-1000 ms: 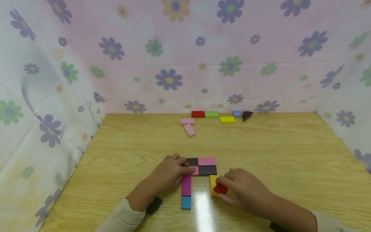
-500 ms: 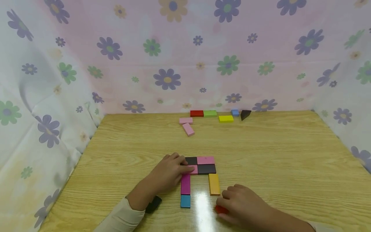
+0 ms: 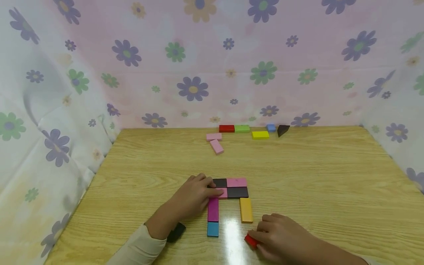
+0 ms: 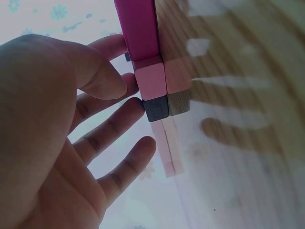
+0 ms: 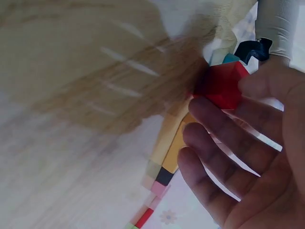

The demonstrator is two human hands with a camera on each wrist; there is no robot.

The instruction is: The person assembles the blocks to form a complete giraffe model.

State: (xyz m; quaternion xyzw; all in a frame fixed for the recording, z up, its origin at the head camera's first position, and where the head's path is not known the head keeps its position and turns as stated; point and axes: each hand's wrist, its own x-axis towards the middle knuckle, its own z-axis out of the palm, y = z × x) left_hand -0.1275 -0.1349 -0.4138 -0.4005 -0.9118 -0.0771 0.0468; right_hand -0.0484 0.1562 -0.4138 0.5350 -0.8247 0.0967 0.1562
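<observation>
In the head view, my left hand [image 3: 192,197] rests at the left end of a two-row group of pink [image 3: 236,182] and black [image 3: 237,192] blocks, its fingers relaxed against them. Below that end lie a magenta block [image 3: 213,209] and a blue square [image 3: 213,229] in line. An orange block [image 3: 246,210] extends from the group's right end. My right hand [image 3: 281,237] pinches a red block [image 3: 251,241] between thumb and fingers, low and right of the orange one. The right wrist view shows the red block [image 5: 221,85] at the thumb, other fingers loosely extended.
At the table's back edge lie red [image 3: 226,129], green [image 3: 241,129], yellow [image 3: 260,135], small blue [image 3: 271,128] and dark wedge-shaped [image 3: 283,130] blocks. Two light pink blocks [image 3: 216,146] lie in front of them. A dark object [image 3: 176,232] is partly behind my left forearm.
My right hand has moved the red block from over the orange block toward the table's near side, uncovering the orange block. My left hand has kept its place.
</observation>
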